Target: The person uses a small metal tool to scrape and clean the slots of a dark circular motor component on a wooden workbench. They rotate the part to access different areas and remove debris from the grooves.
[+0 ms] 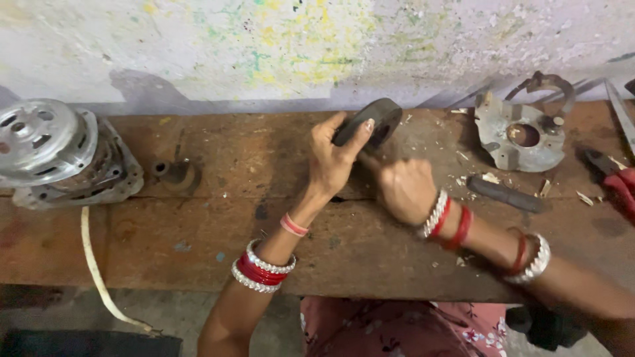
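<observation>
My left hand (334,158) grips a dark round disc-shaped part (372,120), held tilted on edge above the wooden workbench (218,231). My right hand (405,188) is closed just below and behind the disc, touching its underside; what it holds is hidden. Both wrists carry red and silver bangles.
A silver electric motor (56,155) with a white cord (99,274) sits at the bench's left end. A small metal stub (173,173) stands near it. A grey metal plate with a hole (519,135), a dark rod (506,195), red-handled pliers (615,182) and wood chips lie at right.
</observation>
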